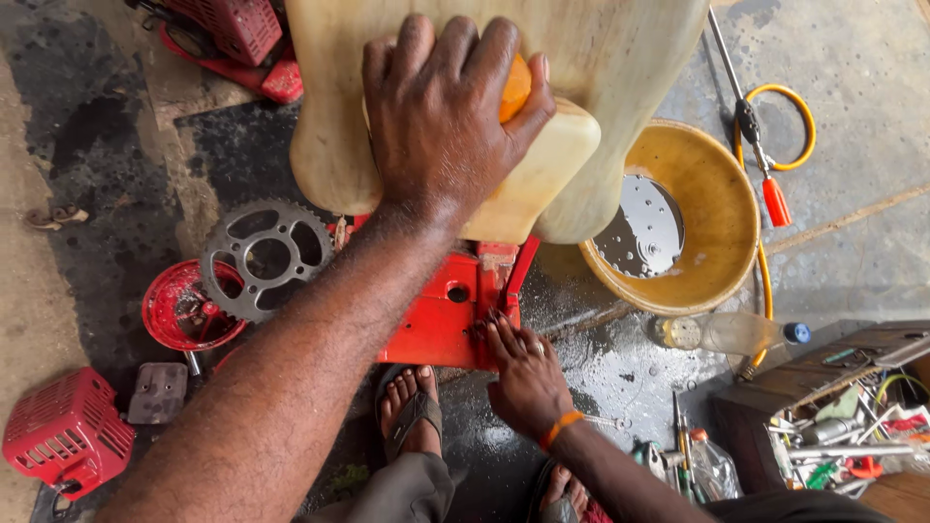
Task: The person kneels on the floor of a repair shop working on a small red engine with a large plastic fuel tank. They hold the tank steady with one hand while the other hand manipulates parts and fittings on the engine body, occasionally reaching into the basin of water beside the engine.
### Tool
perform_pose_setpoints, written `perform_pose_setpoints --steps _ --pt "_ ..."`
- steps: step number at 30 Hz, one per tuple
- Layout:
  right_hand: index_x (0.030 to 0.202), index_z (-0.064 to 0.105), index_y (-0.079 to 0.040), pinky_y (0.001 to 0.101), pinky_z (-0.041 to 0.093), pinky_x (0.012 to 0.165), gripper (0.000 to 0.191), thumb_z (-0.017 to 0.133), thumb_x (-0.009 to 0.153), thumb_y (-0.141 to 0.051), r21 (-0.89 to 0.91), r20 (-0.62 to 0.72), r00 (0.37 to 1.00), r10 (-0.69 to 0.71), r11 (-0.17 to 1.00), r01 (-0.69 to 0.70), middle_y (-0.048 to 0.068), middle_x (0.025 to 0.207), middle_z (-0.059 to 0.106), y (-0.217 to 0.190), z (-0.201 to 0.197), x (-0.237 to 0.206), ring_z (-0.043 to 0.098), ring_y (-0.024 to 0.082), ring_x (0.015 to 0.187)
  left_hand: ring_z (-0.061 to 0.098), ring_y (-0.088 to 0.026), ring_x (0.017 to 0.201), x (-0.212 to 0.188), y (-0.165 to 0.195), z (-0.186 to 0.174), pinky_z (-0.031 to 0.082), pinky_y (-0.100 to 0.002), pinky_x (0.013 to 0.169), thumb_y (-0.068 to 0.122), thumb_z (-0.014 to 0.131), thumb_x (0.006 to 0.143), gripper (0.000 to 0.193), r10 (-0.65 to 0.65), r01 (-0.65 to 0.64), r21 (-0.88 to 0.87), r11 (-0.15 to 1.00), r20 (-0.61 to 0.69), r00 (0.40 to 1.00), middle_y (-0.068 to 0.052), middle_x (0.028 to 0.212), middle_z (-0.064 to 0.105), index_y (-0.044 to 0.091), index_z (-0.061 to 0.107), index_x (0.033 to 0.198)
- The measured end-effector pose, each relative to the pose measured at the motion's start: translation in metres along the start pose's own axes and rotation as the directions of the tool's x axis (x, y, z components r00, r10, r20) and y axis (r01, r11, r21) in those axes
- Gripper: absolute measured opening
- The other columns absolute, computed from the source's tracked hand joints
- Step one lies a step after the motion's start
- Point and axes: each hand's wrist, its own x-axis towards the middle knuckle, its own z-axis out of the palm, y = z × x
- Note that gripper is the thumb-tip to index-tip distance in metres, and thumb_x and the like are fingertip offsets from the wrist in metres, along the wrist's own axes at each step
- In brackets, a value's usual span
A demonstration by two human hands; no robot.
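A: What is the left hand point(441, 121) doing up at the top centre?

B: It is spread palm-down over an orange cap point(515, 85) on the pale cream tank point(620, 58), fingers curled round it. Only a sliver of the cap shows past the fingers, and the tank runs off the top edge.

A: And the right hand point(523, 373)?

B: Lower centre, fingertips pressed on the edge of the red metal base point(441, 315), fingers bent but not wrapped round anything. What the fingertips touch is too small to make out.

A: What lies around them?

B: A grey sprocket point(263, 254) on a red round cover point(179, 310) at the left, and a yellow basin point(712, 208) at the right, partly behind the tank. A wooden toolbox point(833, 397) at lower right and a red grille cover point(66, 434) at lower left are both cut by the frame. A sandalled foot point(412, 407) rests below the base.
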Motion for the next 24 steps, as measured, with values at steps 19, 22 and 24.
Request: perform_pose_setpoints --steps 19,22,24 --pt "0.122 0.065 -0.011 0.0449 0.058 0.086 0.028 0.061 0.094 -0.011 0.105 -0.705 0.702 -0.097 0.965 0.239 0.006 0.119 0.069 0.000 0.047 -0.019 0.067 0.033 0.106 0.057 -0.027 0.092 0.007 0.001 0.014 0.040 -0.047 0.076 0.037 0.073 0.096 0.028 -0.024 0.024 -0.009 1.000 -0.072 0.997 -0.004 0.088 0.062 0.014 0.065 0.108" --pt "0.117 0.068 -0.008 0.0430 0.056 0.069 0.028 0.063 0.090 -0.005 0.149 -0.633 0.764 -0.124 0.949 0.278 0.012 0.115 0.069 0.004 0.051 -0.014 0.070 0.031 0.090 0.058 -0.028 0.091 0.008 -0.002 0.015 0.039 -0.048 0.075 0.037 0.073 0.098 0.027 -0.014 0.013 -0.006 1.000 -0.060 0.998 -0.005 0.087 0.062 0.013 0.066 0.107" --pt "0.115 0.069 -0.007 0.0401 0.058 0.069 0.021 0.062 0.095 -0.009 0.476 -0.555 0.802 0.220 0.875 0.090 0.011 0.112 0.069 0.019 0.043 -0.005 0.071 0.028 0.085 0.058 -0.028 0.091 0.007 -0.005 0.015 0.043 -0.048 0.082 0.035 0.072 0.098 0.024 -0.008 0.007 -0.019 1.000 -0.057 0.998 -0.005 0.089 0.062 0.013 0.064 0.103"
